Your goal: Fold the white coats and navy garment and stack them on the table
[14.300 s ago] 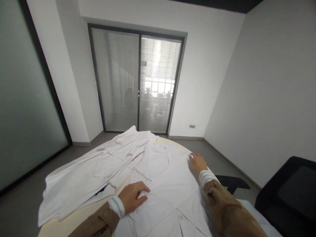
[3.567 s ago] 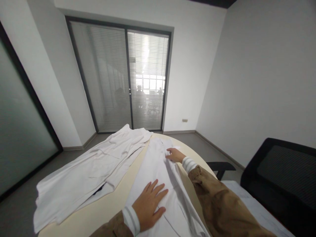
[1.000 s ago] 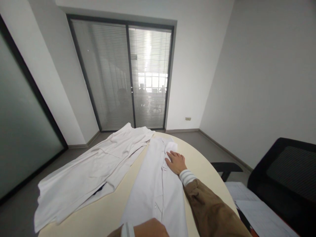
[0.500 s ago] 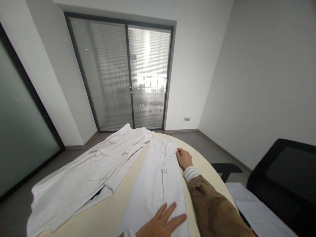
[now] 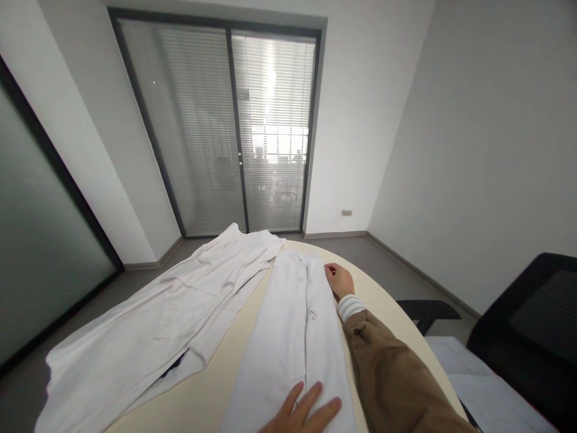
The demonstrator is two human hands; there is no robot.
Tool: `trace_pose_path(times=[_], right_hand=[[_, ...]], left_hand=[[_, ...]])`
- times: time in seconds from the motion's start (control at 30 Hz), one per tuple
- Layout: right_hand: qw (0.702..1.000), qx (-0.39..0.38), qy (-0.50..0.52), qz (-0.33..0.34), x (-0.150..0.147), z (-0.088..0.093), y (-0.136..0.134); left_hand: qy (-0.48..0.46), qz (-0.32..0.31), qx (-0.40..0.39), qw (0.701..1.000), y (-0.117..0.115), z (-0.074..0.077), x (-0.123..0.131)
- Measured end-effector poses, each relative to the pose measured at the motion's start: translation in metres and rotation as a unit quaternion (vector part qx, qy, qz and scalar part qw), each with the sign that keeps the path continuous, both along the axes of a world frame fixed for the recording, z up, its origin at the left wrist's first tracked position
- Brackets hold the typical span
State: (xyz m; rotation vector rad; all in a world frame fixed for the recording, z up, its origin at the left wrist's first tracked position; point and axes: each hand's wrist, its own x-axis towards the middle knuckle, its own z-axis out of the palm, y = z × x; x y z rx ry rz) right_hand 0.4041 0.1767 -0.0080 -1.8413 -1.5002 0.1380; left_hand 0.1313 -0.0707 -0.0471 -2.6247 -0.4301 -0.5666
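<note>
A long white coat [image 5: 283, 325] with a buttoned front lies in a narrow strip on the table, running away from me. Near its close end, my left hand [image 5: 302, 412] rests flat on the cloth with fingers spread; its lower part is cut off by the frame. My right hand [image 5: 340, 280], in a brown sleeve with a striped cuff, is at the coat's far right edge. Its fingers are curled and pinched together on that edge. To the left lies a second white garment [image 5: 148, 325], loosely spread and wrinkled, with a small dark patch showing under its edge.
The round cream table [image 5: 374, 297] curves past my right arm. A black chair [image 5: 527, 325] stands at the right, with papers [image 5: 487, 385] beside the table. Beyond the table are a glass partition with blinds [image 5: 274, 132] and white walls.
The coat's front has been smoothed, with fewer creases by the buttons. My right hand keeps its place at the edge, its fingers more curled. The view has shifted slightly.
</note>
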Motion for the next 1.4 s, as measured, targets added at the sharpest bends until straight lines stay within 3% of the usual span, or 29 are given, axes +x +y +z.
trace_pose_path(times=[0.17, 0.37, 0.57, 0.7, 0.87, 1.07, 1.2, 1.3, 1.4], right_hand=[[0.996, 0.062, -0.019, 0.054, -0.004, 0.004, -0.008], [0.963, 0.061, -0.075, 0.252, -0.023, 0.013, -0.05], [0.938, 0.026, -0.117, 0.324, -0.035, 0.024, -0.099], [0.945, 0.03, -0.131, 0.3, -0.045, 0.028, -0.11], [0.961, -0.007, -0.076, 0.265, -0.066, 0.027, -0.109], [0.942, -0.014, -0.119, 0.313, -0.075, 0.027, -0.118], [0.946, -0.036, -0.157, 0.28, -0.076, 0.031, -0.122], [0.948, -0.07, -0.183, 0.251, -0.079, 0.031, -0.125], [0.939, -0.128, -0.196, 0.253, -0.084, 0.023, -0.13]], left_hand=[[-0.07, -0.002, -0.123, 0.99, 0.002, 0.022, 0.003], [-0.094, 0.145, -0.307, 0.936, -0.01, 0.054, -0.004], [-0.128, 0.132, -0.408, 0.894, -0.026, 0.066, -0.003], [-0.167, 0.157, -0.428, 0.874, -0.028, 0.077, -0.003], [-0.181, 0.201, -0.417, 0.868, -0.025, 0.085, -0.006], [-0.083, 0.211, -0.409, 0.884, -0.026, 0.083, -0.011], [-0.064, 0.175, -0.397, 0.899, -0.03, 0.088, -0.013], [-0.033, 0.139, -0.362, 0.921, -0.03, 0.083, -0.015], [0.011, 0.127, -0.342, 0.931, -0.027, 0.067, -0.017]])
